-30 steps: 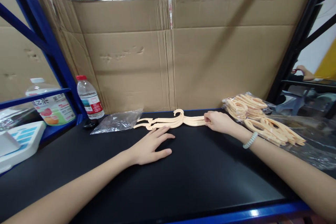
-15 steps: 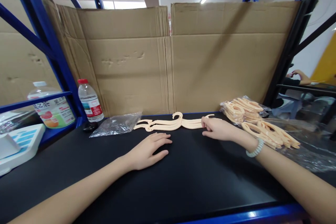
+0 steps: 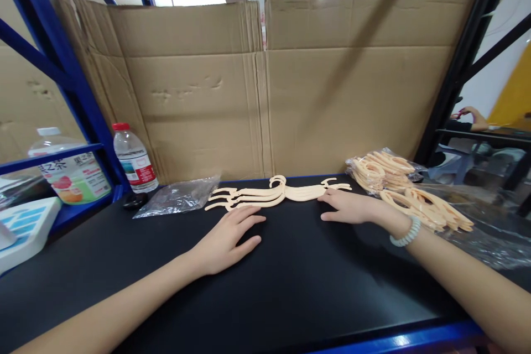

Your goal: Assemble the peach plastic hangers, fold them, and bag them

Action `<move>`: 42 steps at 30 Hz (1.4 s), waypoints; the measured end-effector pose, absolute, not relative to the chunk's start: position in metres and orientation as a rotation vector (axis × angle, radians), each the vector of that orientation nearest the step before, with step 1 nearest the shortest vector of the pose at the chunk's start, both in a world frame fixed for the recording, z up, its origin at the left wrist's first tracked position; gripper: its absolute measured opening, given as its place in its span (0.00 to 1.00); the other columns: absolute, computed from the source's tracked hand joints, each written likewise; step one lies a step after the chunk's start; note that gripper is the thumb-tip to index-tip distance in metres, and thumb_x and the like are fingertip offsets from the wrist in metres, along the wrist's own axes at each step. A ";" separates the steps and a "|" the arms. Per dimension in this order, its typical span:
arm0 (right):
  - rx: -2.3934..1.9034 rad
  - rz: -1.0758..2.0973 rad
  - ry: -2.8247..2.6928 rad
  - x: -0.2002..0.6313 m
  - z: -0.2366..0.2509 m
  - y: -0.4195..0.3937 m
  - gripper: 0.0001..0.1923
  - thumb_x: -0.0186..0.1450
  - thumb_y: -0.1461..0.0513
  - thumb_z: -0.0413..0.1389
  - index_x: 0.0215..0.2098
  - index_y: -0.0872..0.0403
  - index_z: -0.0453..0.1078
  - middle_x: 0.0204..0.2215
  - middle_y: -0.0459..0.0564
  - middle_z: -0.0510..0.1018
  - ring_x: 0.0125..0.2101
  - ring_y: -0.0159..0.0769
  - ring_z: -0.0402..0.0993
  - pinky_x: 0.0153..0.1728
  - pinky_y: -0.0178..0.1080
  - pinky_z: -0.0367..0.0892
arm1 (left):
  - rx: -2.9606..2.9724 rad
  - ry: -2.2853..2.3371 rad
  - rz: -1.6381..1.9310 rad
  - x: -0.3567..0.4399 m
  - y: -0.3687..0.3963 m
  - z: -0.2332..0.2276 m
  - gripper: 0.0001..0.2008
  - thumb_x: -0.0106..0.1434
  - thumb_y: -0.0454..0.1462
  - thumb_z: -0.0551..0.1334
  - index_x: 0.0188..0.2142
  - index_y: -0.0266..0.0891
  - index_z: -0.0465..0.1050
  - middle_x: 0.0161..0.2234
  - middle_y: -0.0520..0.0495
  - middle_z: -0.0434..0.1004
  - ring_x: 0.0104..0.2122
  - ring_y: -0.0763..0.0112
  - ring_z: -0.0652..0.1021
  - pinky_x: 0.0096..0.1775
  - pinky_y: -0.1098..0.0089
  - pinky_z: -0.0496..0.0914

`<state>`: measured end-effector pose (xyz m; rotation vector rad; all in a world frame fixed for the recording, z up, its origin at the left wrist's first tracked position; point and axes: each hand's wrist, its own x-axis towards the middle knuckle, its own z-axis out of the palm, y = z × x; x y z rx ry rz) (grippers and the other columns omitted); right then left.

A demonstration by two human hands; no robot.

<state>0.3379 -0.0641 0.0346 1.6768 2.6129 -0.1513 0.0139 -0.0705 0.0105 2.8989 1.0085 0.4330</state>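
Several peach-coloured clothes hangers lie overlapping on the black tabletop, their hooks near the middle and their left arms fanned apart. My left hand rests palm down in front of the hangers' left half, fingers stretched out and holding nothing. Its fingertips are close to the lowest hanger; whether they touch it I cannot tell. My right hand is at the hangers' right end, fingertips against their lower edge and thumb held apart. A pale coiled band circles the right wrist.
More hangers in clear plastic and a loose bunch of hangers sit at right. A flat plastic bag, a red-capped bottle, a larger jug and a white-and-blue device stand left. Cardboard closes the back.
My right hand has loosened from the hangers' right end, its fingers now straighter. The hangers' ends are more fanned out. My left hand stays stretched out nearby; the view has shifted slightly.
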 end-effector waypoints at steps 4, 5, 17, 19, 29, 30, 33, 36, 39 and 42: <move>1.680 -0.145 2.568 0.338 0.036 -0.064 0.28 0.65 0.54 0.50 0.57 0.65 0.63 0.55 0.66 0.67 0.54 0.49 0.65 0.55 0.44 0.59 | 2.873 1.126 0.383 0.015 -0.070 0.010 0.21 0.68 0.46 0.51 0.56 0.42 0.64 0.62 0.40 0.58 0.62 0.52 0.58 0.60 0.49 0.54; 1.677 -0.143 2.563 0.337 0.036 -0.064 0.28 0.66 0.54 0.50 0.57 0.65 0.63 0.55 0.66 0.67 0.54 0.49 0.64 0.55 0.44 0.59 | 2.870 1.144 0.368 0.014 -0.069 0.009 0.22 0.68 0.47 0.51 0.57 0.43 0.64 0.62 0.40 0.57 0.62 0.52 0.58 0.60 0.48 0.53; 1.668 -0.170 2.582 0.337 0.031 -0.061 0.26 0.65 0.54 0.49 0.54 0.65 0.66 0.53 0.66 0.70 0.54 0.51 0.65 0.53 0.46 0.61 | 2.850 1.187 0.275 0.014 -0.067 0.009 0.25 0.68 0.50 0.49 0.60 0.42 0.60 0.65 0.38 0.51 0.64 0.52 0.52 0.60 0.46 0.51; 1.683 -0.175 2.590 0.337 0.031 -0.062 0.25 0.65 0.55 0.50 0.54 0.64 0.66 0.52 0.65 0.71 0.52 0.50 0.67 0.52 0.45 0.62 | 2.847 1.180 0.269 0.013 -0.068 0.009 0.26 0.68 0.50 0.49 0.60 0.42 0.60 0.65 0.38 0.50 0.64 0.52 0.52 0.60 0.46 0.50; 1.711 -0.185 2.537 0.337 0.035 -0.073 0.23 0.62 0.53 0.54 0.48 0.59 0.71 0.42 0.60 0.76 0.45 0.48 0.73 0.45 0.43 0.65 | 2.879 0.925 0.411 0.011 -0.073 0.012 0.18 0.68 0.41 0.52 0.56 0.44 0.65 0.59 0.42 0.64 0.59 0.57 0.64 0.58 0.56 0.61; 1.700 -0.181 2.537 0.335 0.036 -0.075 0.22 0.62 0.53 0.54 0.48 0.60 0.71 0.42 0.60 0.76 0.45 0.48 0.73 0.44 0.43 0.66 | 2.882 0.916 0.406 0.012 -0.074 0.013 0.18 0.68 0.41 0.52 0.55 0.44 0.65 0.59 0.43 0.64 0.59 0.58 0.65 0.58 0.56 0.61; 1.666 -0.153 2.554 0.331 0.037 -0.080 0.21 0.62 0.54 0.54 0.46 0.60 0.71 0.42 0.60 0.76 0.44 0.48 0.73 0.44 0.42 0.66 | 2.886 0.902 0.416 0.013 -0.076 0.014 0.17 0.68 0.40 0.53 0.55 0.44 0.66 0.59 0.43 0.65 0.58 0.58 0.66 0.58 0.57 0.62; 1.674 -0.078 2.561 0.327 0.037 -0.084 0.19 0.62 0.55 0.54 0.45 0.60 0.72 0.42 0.61 0.75 0.43 0.48 0.73 0.44 0.42 0.65 | 2.886 0.898 0.429 0.013 -0.076 0.014 0.17 0.67 0.39 0.53 0.54 0.43 0.67 0.58 0.42 0.65 0.58 0.58 0.66 0.57 0.57 0.62; 1.698 -0.006 2.532 0.323 0.038 -0.090 0.17 0.62 0.55 0.54 0.43 0.60 0.72 0.42 0.62 0.75 0.42 0.48 0.73 0.42 0.42 0.65 | 2.883 0.898 0.424 0.014 -0.075 0.014 0.17 0.67 0.39 0.53 0.54 0.44 0.66 0.58 0.42 0.65 0.58 0.58 0.66 0.57 0.56 0.62; 1.700 -0.033 2.498 0.318 0.043 -0.096 0.17 0.62 0.57 0.54 0.44 0.59 0.70 0.41 0.61 0.75 0.40 0.48 0.73 0.38 0.41 0.65 | 2.884 0.896 0.423 0.014 -0.075 0.013 0.17 0.67 0.39 0.53 0.55 0.44 0.66 0.58 0.43 0.65 0.58 0.58 0.66 0.57 0.56 0.62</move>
